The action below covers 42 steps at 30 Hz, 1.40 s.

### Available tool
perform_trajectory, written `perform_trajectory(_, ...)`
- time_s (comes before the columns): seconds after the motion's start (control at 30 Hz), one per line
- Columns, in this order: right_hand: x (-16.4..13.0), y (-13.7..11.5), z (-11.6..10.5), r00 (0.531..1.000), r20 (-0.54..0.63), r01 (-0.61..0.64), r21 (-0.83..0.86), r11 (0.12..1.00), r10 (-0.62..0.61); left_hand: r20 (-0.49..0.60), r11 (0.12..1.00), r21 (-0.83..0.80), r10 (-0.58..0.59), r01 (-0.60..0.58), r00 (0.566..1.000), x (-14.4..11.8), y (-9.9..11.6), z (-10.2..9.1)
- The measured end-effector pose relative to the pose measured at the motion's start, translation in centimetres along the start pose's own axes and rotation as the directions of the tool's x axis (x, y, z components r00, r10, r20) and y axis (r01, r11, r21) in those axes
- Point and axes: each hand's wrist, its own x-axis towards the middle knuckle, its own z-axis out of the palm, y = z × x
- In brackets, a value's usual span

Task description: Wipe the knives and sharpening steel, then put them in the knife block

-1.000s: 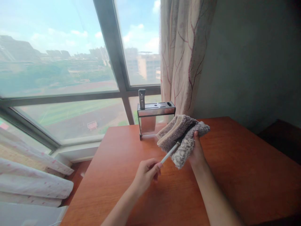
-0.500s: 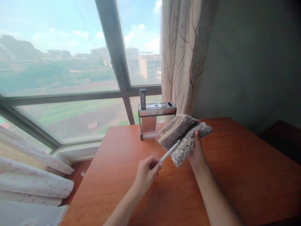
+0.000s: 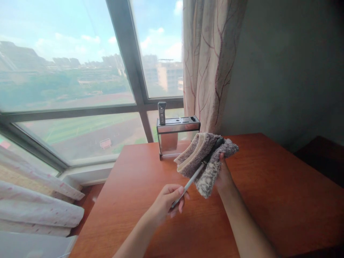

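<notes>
A fluffy grey-brown cloth (image 3: 206, 181) with beige edging is folded around the black handle of a sharpening steel (image 3: 192, 179). The steel is a slim pale metal rod, tilted down to the left. My left hand (image 3: 172, 200) pinches the rod near its lower end between thumb and fingers. Underneath and to the right of the cloth, my right hand (image 3: 224, 173) grips it, the thumb showing on top and the other fingers mostly hidden. Both hands are above the brown wooden table (image 3: 139, 186).
Behind the cloth stands a clear-sided knife block (image 3: 177, 121) with a dark top, and one grey handle (image 3: 162, 113) sticks up from it. A window lies beyond the table, with a patterned curtain (image 3: 209, 64) beside it. White curtains (image 3: 40, 200) hang at the left.
My left hand has turned and lowered slightly, its thumb now along the rod. The cloth has shifted a little left and opened, so more of the black handle shows.
</notes>
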Motion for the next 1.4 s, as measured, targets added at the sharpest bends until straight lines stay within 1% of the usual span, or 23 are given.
perform_trajectory(0.07, -0.1, 0.1, 0.0, 0.994, 0.056, -0.097, 0.038, 0.995, 0.095, 0.029, 0.999, -0.045, 0.002, -0.001, 1.0, 0.0, -0.1, 0.0)
perform_trajectory(0.1, -0.1, 0.2, 0.0, 0.99, 0.072, -0.121, 0.046, 0.992, 0.118, 0.039, 0.998, -0.06, 0.002, 0.0, 0.999, 0.0, -0.1, 0.0)
perform_trajectory(0.13, -0.1, 0.2, 0.0, 0.991, 0.073, -0.117, 0.047, 0.992, 0.113, 0.044, 0.998, -0.065, 0.001, 0.002, 0.999, 0.0, -0.1, 0.1)
perform_trajectory(0.17, -0.1, 0.2, 0.0, 0.994, 0.064, -0.097, 0.046, 0.994, 0.094, 0.041, 0.998, -0.062, -0.001, 0.004, 0.999, 0.1, -0.1, 0.2)
perform_trajectory(0.23, 0.0, 0.3, 0.0, 1.0, 0.012, -0.027, 0.048, 0.998, 0.027, 0.006, 0.999, -0.033, -0.001, 0.001, 1.0, 0.3, -0.1, 0.3)
perform_trajectory(0.3, 0.2, 0.3, 0.0, 0.998, -0.047, 0.04, 0.043, 0.998, -0.038, -0.073, 0.999, 0.017, 0.042, -0.041, 0.996, 0.7, -0.2, 0.5)
perform_trajectory(0.33, 0.3, 0.4, 0.0, 0.996, -0.068, 0.062, 0.038, 0.997, -0.059, -0.125, 0.995, 0.058, 0.086, -0.08, 0.988, 0.9, -0.3, 0.5)
perform_trajectory(0.37, 0.4, 0.4, 0.0, 0.994, -0.086, 0.077, 0.028, 0.997, -0.074, -0.181, 0.986, 0.115, 0.144, -0.125, 0.973, 1.1, -0.4, 0.5)
perform_trajectory(0.4, 0.5, 0.4, 0.0, 0.991, -0.101, 0.086, 0.015, 0.996, -0.084, -0.238, 0.968, 0.19, 0.209, -0.166, 0.948, 1.2, -0.6, 0.4)
perform_trajectory(0.47, 0.6, 0.5, 0.1, 0.986, -0.132, 0.098, -0.011, 0.995, -0.098, -0.326, 0.913, 0.35, 0.328, -0.209, 0.887, 1.4, -0.8, 0.3)
perform_trajectory(0.53, 0.7, 0.6, 0.2, 0.981, -0.16, 0.109, -0.028, 0.994, -0.112, -0.359, 0.865, 0.456, 0.395, -0.21, 0.846, 1.4, -0.9, 0.1)
perform_trajectory(0.57, 0.6, 0.6, 0.2, 0.979, -0.167, 0.112, -0.032, 0.993, -0.116, -0.36, 0.85, 0.482, 0.412, -0.211, 0.837, 1.3, -0.9, 0.0)
perform_trajectory(0.63, 0.6, 0.6, 0.2, 0.976, -0.181, 0.116, -0.032, 0.993, -0.119, -0.348, 0.835, 0.504, 0.43, -0.221, 0.833, 1.2, -0.8, -0.1)
perform_trajectory(0.8, 0.8, 0.7, 0.1, 0.977, -0.185, 0.108, -0.025, 0.994, -0.11, -0.327, 0.838, 0.496, 0.422, -0.226, 0.846, 1.0, -0.7, -0.3)
perform_trajectory(0.93, 0.8, 0.6, 0.1, 0.984, -0.149, 0.094, -0.01, 0.996, -0.094, -0.303, 0.883, 0.41, 0.366, -0.226, 0.88, 1.1, -1.0, -0.3)
perform_trajectory(1.0, 0.5, 0.6, 0.0, 0.995, -0.087, 0.05, 0.012, 0.999, -0.049, -0.283, 0.913, 0.352, 0.313, -0.205, 0.907, 1.1, -0.9, -0.1)
perform_trajectory(1.07, 0.2, 0.7, -0.2, 1.0, -0.008, -0.019, 0.043, 0.999, 0.019, -0.245, 0.944, 0.288, 0.233, -0.159, 0.941, 0.9, -0.7, 0.1)
perform_trajectory(1.17, -0.3, 1.0, -0.7, 0.988, 0.087, -0.13, 0.058, 0.99, 0.124, -0.148, 0.986, 0.149, 0.094, -0.072, 0.985, 0.4, -0.2, 0.5)
perform_trajectory(1.23, -0.5, 1.2, -0.8, 0.98, 0.117, -0.167, 0.052, 0.985, 0.16, -0.072, 0.998, 0.052, 0.029, -0.025, 0.997, 0.2, 0.0, 0.7)
perform_trajectory(1.3, -0.4, 1.3, -0.7, 0.984, 0.102, -0.15, 0.049, 0.987, 0.145, -0.033, 1.0, 0.004, 0.005, -0.005, 0.999, 0.2, 0.0, 0.8)
perform_trajectory(1.33, -0.3, 1.3, -0.5, 0.99, 0.076, -0.122, 0.046, 0.991, 0.119, -0.044, 1.0, 0.001, 0.012, -0.012, 0.999, 0.4, -0.1, 0.8)
perform_trajectory(1.4, -0.1, 1.2, -0.1, 0.999, 0.009, -0.052, 0.028, 0.998, 0.052, -0.132, 0.997, 0.041, 0.071, -0.066, 0.989, 0.8, -0.4, 0.7)
